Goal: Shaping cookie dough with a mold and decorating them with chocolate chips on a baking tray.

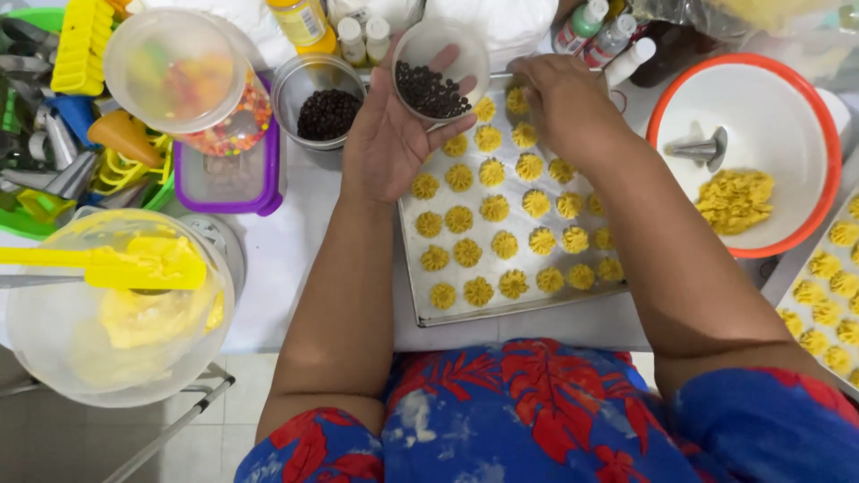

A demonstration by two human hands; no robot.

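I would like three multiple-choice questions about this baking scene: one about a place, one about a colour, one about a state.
1. Where is the metal piping nozzle?
A. In the white bowl with the orange rim
B. On the baking tray
C. In the purple-rimmed box

2. What colour is the spatula across the clear mixing bowl?
A. Red
B. Yellow
C. Blue

3. What is the state of the small cup of dark chips?
A. Standing on the table
B. Upside down on the tray
C. Held up in the left hand

Answers:
1 A: the nozzle lies inside the white bowl, above a heap of yellow dough.
2 B: the spatula is yellow.
3 C: the left hand cradles the cup over the baking tray, while the right hand reaches to the far cookies.
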